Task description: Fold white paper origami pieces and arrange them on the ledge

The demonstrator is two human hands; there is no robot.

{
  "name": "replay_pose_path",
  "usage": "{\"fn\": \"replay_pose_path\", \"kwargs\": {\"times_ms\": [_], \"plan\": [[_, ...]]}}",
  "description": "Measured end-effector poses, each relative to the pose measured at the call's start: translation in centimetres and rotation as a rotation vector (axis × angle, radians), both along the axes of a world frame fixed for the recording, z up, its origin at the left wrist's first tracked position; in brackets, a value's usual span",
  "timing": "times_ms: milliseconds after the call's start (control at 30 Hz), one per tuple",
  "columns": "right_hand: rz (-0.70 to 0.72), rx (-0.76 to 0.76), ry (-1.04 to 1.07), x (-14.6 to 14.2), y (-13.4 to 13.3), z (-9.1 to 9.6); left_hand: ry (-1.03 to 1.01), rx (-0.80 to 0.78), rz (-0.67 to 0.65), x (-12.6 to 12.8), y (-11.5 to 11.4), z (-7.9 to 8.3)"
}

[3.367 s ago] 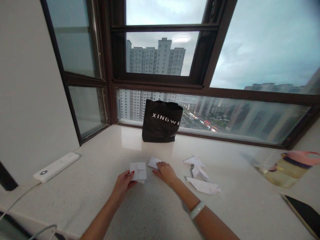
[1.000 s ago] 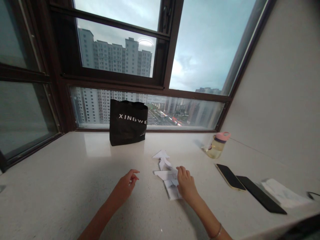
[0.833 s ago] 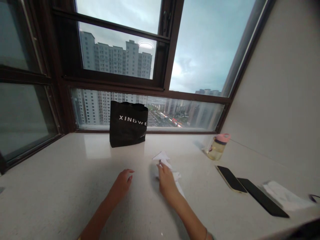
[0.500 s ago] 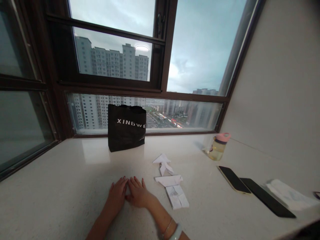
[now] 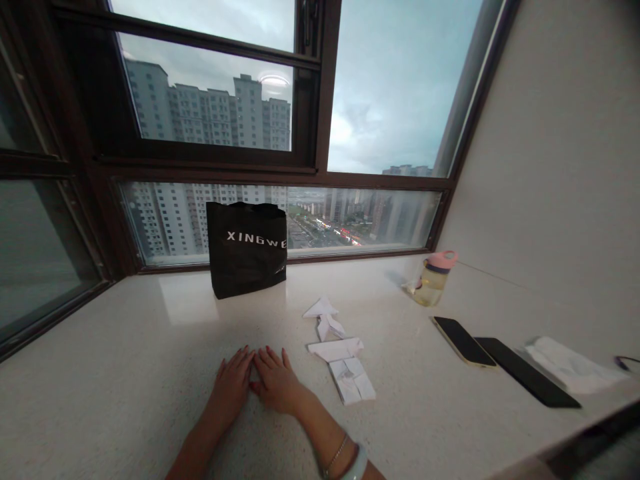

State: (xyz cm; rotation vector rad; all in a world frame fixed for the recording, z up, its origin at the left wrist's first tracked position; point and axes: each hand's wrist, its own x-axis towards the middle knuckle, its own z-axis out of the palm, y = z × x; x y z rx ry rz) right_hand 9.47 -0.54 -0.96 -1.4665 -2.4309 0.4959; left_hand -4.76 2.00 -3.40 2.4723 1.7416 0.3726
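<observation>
My left hand [image 5: 233,381] lies flat on the white speckled counter [image 5: 125,393], holding nothing. Beside it my right hand [image 5: 277,381] rests palm down, fingers stretched out; the fingertips of both hands meet or nearly meet. To the right of my right hand several folded white paper pieces form a row leading away from me: a square one [image 5: 351,381] nearest, then a long flat one [image 5: 336,349], a small pointed one [image 5: 329,327] and a triangular one [image 5: 321,307] farthest. Neither hand touches the paper.
A black bag [image 5: 249,250] stands by the window. At the right are a bottle with a pink lid [image 5: 434,279], a phone [image 5: 464,341], a dark flat slab [image 5: 527,372] and a white tissue pack [image 5: 573,365]. The counter's edge shows at lower right.
The view has shifted slightly, so the bag, bottle and paper pieces sit a little higher and farther left. Both hands stay resting in the same place on the counter.
</observation>
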Motion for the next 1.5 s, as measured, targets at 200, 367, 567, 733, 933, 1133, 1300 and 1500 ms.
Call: {"fn": "replay_pose_path", "kwargs": {"times_ms": [200,367,567,733,933,1133,1300,1500], "plan": [[0.000,-0.011,0.003,0.0,-0.1,0.0,-0.013,0.027,-0.002,-0.1,0.2,-0.4],[-0.006,-0.002,0.013,0.0,-0.1,0.2,-0.007,0.024,0.008,-0.1,0.1,-0.2],[-0.002,-0.009,0.015,0.1,-0.1,0.4,0.006,-0.002,0.009,0.1,-0.2,0.4],[-0.011,-0.015,0.021,0.0,-0.1,0.3,0.007,0.000,0.013,0.1,-0.2,0.4],[-0.006,-0.028,0.025,0.1,-0.1,0.3,-0.005,-0.012,0.006,0.2,-0.3,0.5],[-0.007,0.002,0.027,0.2,0.3,0.6,-0.015,-0.020,0.015,0.1,-0.6,0.8],[-0.236,0.103,0.004,3.1,3.2,3.4,-0.097,0.010,0.052,2.1,-1.2,1.3],[-0.416,0.254,-0.130,10.5,8.2,6.2,-0.261,-0.011,-0.529,11.0,-5.3,3.7]]}}
